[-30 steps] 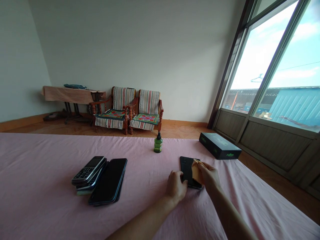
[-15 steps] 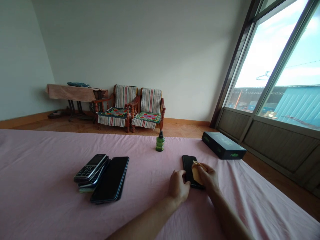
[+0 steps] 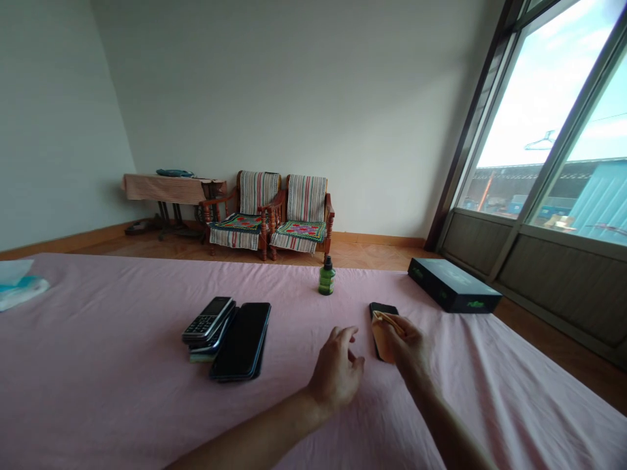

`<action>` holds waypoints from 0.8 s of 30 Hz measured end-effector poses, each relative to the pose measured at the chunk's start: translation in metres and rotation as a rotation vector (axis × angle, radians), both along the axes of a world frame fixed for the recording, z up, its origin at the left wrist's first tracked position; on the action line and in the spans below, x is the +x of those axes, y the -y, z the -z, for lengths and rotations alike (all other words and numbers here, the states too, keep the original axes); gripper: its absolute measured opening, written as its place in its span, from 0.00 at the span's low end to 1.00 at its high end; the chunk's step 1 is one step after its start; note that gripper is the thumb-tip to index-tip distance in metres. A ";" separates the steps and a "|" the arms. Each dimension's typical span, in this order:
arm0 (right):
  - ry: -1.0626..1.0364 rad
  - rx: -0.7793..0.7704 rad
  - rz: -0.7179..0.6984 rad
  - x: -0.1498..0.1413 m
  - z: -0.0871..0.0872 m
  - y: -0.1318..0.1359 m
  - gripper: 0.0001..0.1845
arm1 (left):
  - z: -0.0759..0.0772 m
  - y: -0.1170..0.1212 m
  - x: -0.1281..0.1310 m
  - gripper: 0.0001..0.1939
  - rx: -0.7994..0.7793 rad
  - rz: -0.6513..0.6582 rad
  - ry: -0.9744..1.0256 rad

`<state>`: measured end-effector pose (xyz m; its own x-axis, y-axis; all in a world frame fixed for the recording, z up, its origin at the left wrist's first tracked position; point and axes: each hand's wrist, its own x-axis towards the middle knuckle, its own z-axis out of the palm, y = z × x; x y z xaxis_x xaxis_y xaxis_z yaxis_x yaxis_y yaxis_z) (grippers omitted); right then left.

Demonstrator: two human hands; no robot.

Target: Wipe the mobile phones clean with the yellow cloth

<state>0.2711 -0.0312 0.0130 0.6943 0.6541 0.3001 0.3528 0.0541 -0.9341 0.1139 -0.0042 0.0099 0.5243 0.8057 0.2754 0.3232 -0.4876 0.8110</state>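
A black smartphone lies on the pink sheet at centre right, mostly covered by a tan cloth. My right hand pinches that cloth against the phone's back. To the left of the phone, and apart from it, my left hand hovers over the sheet with its fingers loosely curled and apart, holding nothing. Beyond both hands stands a small green bottle with a black top.
On the left are a stack of keypad phones and flat black smartphones. A dark box sits at the back right. A tissue pack shows at the left edge. Two armchairs stand beyond the pink sheet.
My left hand has let go of the smartphone's edge and drawn away to the left. The right hand stays on it with the cloth. The view has turned left, bringing in the tissue pack.
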 end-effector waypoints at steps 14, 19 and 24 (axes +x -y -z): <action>0.094 -0.003 -0.318 -0.101 0.015 -0.002 0.11 | -0.004 -0.009 -0.194 0.27 0.627 -0.347 -0.744; 0.129 -0.027 -0.298 -0.103 0.022 -0.001 0.11 | 0.003 -0.011 -0.192 0.24 0.687 -0.385 -0.854; 0.169 -0.031 -0.293 -0.104 0.024 0.000 0.11 | -0.006 -0.013 -0.177 0.14 0.712 -0.421 -0.859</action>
